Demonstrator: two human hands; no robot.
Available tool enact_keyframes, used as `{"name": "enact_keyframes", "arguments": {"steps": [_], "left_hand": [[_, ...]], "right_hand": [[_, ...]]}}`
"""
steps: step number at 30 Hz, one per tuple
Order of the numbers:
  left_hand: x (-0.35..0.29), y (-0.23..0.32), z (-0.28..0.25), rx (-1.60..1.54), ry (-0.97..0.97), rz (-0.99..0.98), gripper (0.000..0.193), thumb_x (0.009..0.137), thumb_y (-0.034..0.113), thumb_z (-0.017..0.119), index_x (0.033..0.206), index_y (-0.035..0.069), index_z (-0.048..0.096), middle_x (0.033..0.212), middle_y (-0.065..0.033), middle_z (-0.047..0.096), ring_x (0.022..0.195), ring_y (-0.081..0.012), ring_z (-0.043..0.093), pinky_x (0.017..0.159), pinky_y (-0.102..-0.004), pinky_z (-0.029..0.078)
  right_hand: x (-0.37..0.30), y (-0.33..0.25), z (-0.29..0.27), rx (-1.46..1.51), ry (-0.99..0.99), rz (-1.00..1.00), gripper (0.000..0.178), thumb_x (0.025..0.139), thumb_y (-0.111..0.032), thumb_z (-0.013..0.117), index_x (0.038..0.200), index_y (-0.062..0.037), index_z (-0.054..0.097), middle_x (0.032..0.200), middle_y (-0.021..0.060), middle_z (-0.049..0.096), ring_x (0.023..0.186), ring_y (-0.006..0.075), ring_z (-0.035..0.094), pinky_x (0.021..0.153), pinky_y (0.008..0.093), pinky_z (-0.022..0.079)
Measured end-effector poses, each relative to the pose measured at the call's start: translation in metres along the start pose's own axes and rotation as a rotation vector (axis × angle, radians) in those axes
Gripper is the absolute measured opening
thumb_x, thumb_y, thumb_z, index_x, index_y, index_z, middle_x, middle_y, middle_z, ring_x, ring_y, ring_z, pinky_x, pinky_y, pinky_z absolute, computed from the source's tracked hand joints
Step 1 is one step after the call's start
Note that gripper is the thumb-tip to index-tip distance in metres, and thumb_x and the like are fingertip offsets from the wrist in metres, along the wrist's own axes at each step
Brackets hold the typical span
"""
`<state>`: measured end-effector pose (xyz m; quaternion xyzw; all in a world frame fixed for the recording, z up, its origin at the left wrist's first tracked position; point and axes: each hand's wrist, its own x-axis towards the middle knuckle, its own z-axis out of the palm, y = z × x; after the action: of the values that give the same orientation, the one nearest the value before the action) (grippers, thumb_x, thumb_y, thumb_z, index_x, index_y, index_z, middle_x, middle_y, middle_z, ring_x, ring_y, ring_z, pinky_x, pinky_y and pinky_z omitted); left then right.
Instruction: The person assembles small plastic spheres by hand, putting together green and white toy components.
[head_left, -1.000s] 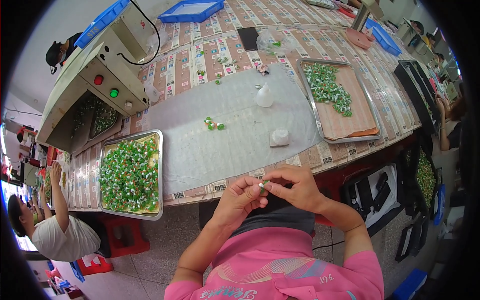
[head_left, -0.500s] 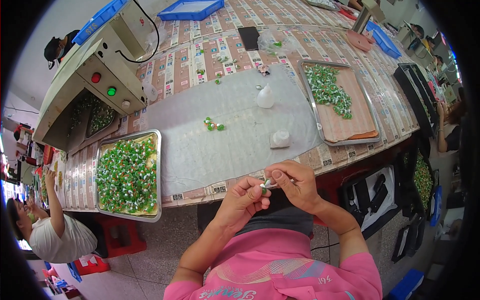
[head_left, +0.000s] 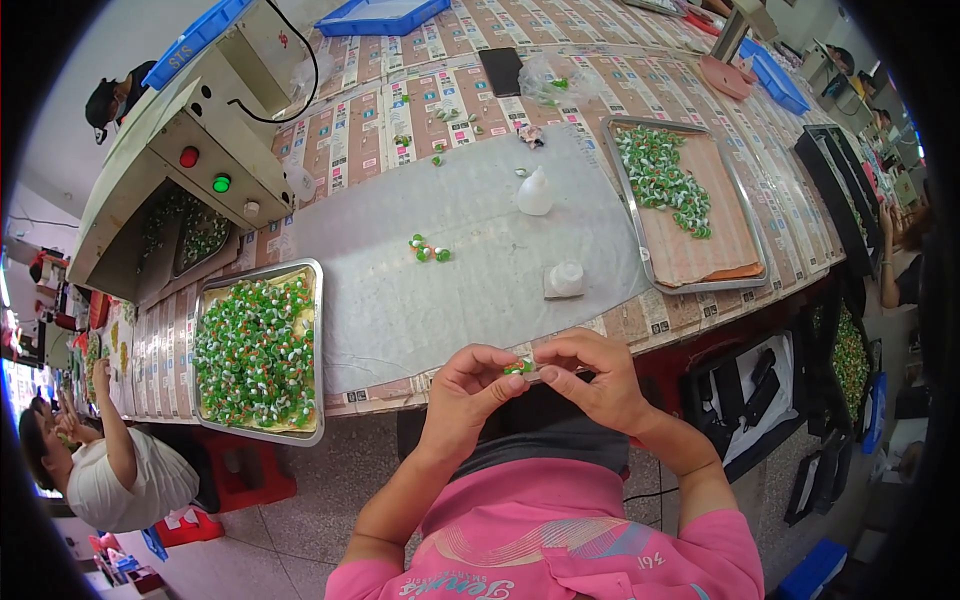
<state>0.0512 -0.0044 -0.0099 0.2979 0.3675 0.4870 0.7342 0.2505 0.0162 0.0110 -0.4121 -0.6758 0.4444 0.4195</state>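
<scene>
A small glossy green-and-white piece (head_left: 519, 367) is pinched between my two hands, just off the table's front edge. My left hand (head_left: 462, 398) grips it with thumb and fingertips from one side. On the other side, the thumb and forefinger of my right hand (head_left: 600, 388) close on its right end. My fingers partly cover the piece, so its full shape is hidden. Beyond them a pale sheet (head_left: 380, 320) covers the table. On it lie a few green, white and orange pieces (head_left: 430, 250), a white squeeze bottle (head_left: 535, 193) and a small white pot (head_left: 566, 277).
A metal tray (head_left: 319, 370) heaped with green-and-white pieces stands at left, below a beige machine (head_left: 225, 125) with red and green buttons. Another paper-lined tray (head_left: 690, 258) is at right. Farther back lie a dark phone (head_left: 500, 72) and a plastic bag (head_left: 545, 82). A co-worker (head_left: 130, 475) sits at left.
My hands have turned the piece, and my left fingers have uncurled and risen a little. The piece now lies flatter between both sets of fingertips. The view has shifted slightly.
</scene>
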Motion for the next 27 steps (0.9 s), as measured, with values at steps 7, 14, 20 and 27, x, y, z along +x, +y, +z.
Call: {"name": "enact_keyframes", "arguments": {"steps": [7,14,20,27], "left_hand": [[-0.004,0.007,0.002,0.127,0.016,0.094,0.02,0.085,-0.002,0.068,0.104,-0.002,0.062,0.098,-0.0079,0.067,0.09,-0.0131,0.064,0.083,-0.0252,0.053],[-0.008,0.018,0.003,0.316,0.114,0.13,0.016,0.085,-0.003,0.067,0.101,-0.001,0.064,0.096,-0.0067,0.067,0.087,-0.0118,0.065,0.079,-0.0247,0.053],[-0.016,0.08,-0.091,1.054,0.747,0.755,0.015,0.086,-0.002,0.064,0.101,0.002,0.065,0.096,-0.004,0.064,0.082,-0.0107,0.058,0.072,-0.0244,0.048],[-0.061,0.126,-0.153,1.863,1.172,0.762,0.023,0.085,0.002,0.063,0.108,0.0,0.064,0.105,-0.0146,0.062,0.099,-0.029,0.058,0.088,-0.0395,0.045]], "right_hand": [[0.003,0.0,0.011,0.021,-0.025,-0.037,0.019,0.084,-0.007,0.072,0.102,-0.0014,0.068,0.093,0.0086,0.066,0.078,0.0128,0.064,0.065,0.0229,0.051],[0.0,-0.003,-0.005,-0.001,0.017,-0.06,0.017,0.086,-0.009,0.07,0.101,-0.0012,0.069,0.091,0.0095,0.067,0.076,0.0145,0.063,0.064,0.0249,0.05],[0.001,0.002,-0.052,-0.206,0.185,-0.106,0.015,0.085,-0.006,0.068,0.099,-0.0008,0.069,0.087,0.0099,0.067,0.072,0.0153,0.063,0.061,0.0263,0.051],[0.018,0.033,-0.121,-0.408,0.491,-0.081,0.014,0.086,-0.004,0.065,0.099,-0.0021,0.068,0.095,0.01,0.066,0.077,0.0156,0.063,0.062,0.0259,0.051]]}}
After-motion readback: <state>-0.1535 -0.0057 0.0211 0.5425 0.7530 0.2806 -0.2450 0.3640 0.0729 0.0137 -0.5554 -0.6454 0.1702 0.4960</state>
